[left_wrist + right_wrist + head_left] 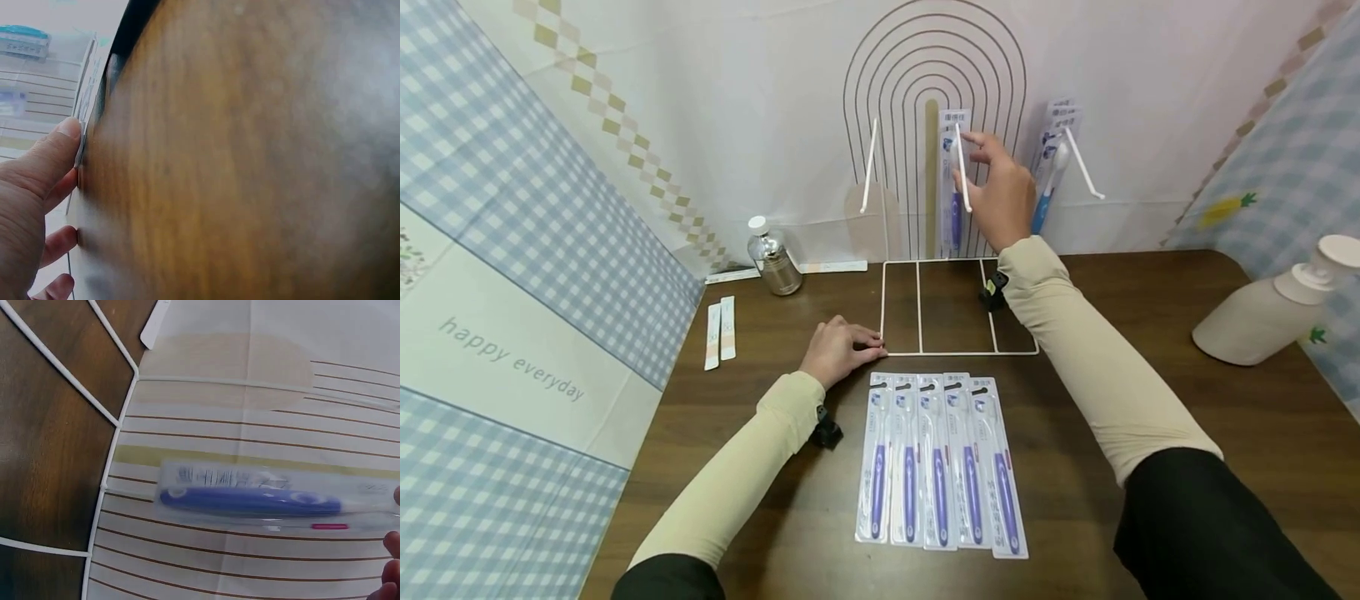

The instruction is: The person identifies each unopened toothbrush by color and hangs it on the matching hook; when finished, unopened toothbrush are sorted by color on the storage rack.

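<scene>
i see my right hand (1000, 187) up at the wire display rack (934, 100), fingers loosely spread at the top of a packaged purple toothbrush (953, 179) that hangs on the middle hook (962, 171). whether the fingertips pinch the card or only touch it, i cannot tell: the hand covers its own grip from the head view, and the right wrist view cuts off all but a few fingertips (392, 562) at its 4 o'clock corner. that wrist view does show the packet (262, 499) lying flat against the rack's wires, blurred. my left hand (838, 348) rests on the dark wooden table (1150, 333), fingers fairly straight, touching the front left corner of the rack's base frame (958, 352). the left wrist view is mostly blurred table, with the thumb (59, 147) pressed at an edge. five more packaged toothbrushes (940, 462) lie in a row at 6 o'clock from the frame.
</scene>
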`<state>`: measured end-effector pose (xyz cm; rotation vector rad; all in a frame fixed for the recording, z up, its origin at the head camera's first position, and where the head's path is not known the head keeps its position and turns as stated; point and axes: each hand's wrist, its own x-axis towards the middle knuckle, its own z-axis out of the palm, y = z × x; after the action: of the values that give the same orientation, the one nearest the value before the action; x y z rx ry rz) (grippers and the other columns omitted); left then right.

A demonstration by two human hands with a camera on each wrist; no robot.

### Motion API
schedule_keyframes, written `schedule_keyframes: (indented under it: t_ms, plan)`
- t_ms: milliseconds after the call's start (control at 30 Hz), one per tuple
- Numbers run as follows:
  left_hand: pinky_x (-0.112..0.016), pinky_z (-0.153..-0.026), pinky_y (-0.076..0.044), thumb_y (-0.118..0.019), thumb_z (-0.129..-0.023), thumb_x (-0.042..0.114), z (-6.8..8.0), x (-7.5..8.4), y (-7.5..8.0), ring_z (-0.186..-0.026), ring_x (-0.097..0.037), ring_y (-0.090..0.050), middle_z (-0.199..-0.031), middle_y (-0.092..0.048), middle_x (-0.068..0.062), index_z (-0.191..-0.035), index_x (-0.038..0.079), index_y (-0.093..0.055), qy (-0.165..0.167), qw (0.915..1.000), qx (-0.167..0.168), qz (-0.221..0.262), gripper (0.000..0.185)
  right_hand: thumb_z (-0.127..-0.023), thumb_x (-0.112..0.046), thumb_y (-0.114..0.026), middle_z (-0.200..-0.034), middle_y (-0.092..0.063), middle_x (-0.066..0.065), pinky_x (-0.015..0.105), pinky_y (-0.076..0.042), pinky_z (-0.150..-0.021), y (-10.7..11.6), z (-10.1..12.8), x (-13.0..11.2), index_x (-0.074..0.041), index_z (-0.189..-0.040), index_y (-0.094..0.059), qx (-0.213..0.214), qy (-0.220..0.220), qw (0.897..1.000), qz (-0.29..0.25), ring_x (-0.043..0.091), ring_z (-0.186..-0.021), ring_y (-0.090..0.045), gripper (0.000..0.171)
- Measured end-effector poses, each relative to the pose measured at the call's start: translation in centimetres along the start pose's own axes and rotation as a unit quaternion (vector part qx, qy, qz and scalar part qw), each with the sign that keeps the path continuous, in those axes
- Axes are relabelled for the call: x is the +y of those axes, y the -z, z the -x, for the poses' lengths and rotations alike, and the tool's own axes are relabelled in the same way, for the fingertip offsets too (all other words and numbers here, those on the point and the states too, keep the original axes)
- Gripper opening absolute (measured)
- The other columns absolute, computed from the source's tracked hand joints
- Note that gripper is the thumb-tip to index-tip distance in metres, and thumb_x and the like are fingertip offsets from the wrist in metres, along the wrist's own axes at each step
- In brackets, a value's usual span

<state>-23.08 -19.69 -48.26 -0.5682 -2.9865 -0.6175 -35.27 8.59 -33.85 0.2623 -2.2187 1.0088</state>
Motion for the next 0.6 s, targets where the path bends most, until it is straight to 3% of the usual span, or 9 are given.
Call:
schedule_keyframes:
  t_ms: [167, 267, 433, 600]
  plan:
    - [-0.038, -0.085, -0.040, -0.083, -0.092, 0.044, 0.1, -0.3, 0.1, -0.097, -0.014, -0.059, -0.118, -0.077, 0.015, -0.105, 0.030, -0.087, 0.000, 1.0000, 0.004, 0.001, 0.019, -0.093, -0.016, -0.083, -0.116, -0.079, 0.006, 0.025, -0.036, -0.060, 1.1, 1.6, -0.2, -0.017, -0.133, -0.071, 0.008, -0.002, 1.000, -0.029, 0.020, -0.065, -0.063, 0.042]
    - [-0.038, -0.085, -0.041, -0.083, -0.092, 0.043, 0.2, -0.5, 0.2, -0.097, -0.014, -0.059, -0.118, -0.077, 0.015, -0.105, 0.030, -0.087, 0.000, 1.0000, 0.009, 0.000, 0.019, -0.093, -0.012, -0.082, -0.105, -0.080, 0.008, 0.021, -0.035, -0.053, 2.2, 4.0, 0.0, -0.011, -0.125, -0.074, -0.018, 0.007, 0.998, -0.052, 0.017, -0.055, -0.053, 0.033]
    - [-0.038, -0.085, -0.041, -0.083, -0.092, 0.042, 0.7, -0.8, 0.4, -0.095, -0.015, -0.058, -0.119, -0.077, 0.013, -0.107, 0.028, -0.087, 0.000, 1.0000, 0.009, 0.000, 0.020, -0.095, -0.016, -0.080, -0.083, -0.074, 0.005, 0.027, -0.040, -0.054, 4.4, 10.8, 1.4, -0.009, -0.116, -0.077, -0.154, -0.008, 0.986, -0.056, 0.011, -0.056, -0.053, 0.022]
    - [-0.039, -0.085, -0.041, -0.083, -0.092, 0.041, 0.9, -0.9, 0.6, -0.095, -0.015, -0.058, -0.118, -0.078, 0.013, -0.105, 0.028, -0.087, 0.003, 0.9999, 0.013, 0.004, 0.019, -0.096, -0.021, -0.081, -0.075, -0.069, -0.003, 0.035, -0.045, -0.060, 6.2, 17.4, 2.8, -0.013, -0.115, -0.077, -0.286, -0.067, 0.955, -0.049, 0.015, -0.060, -0.057, 0.022]
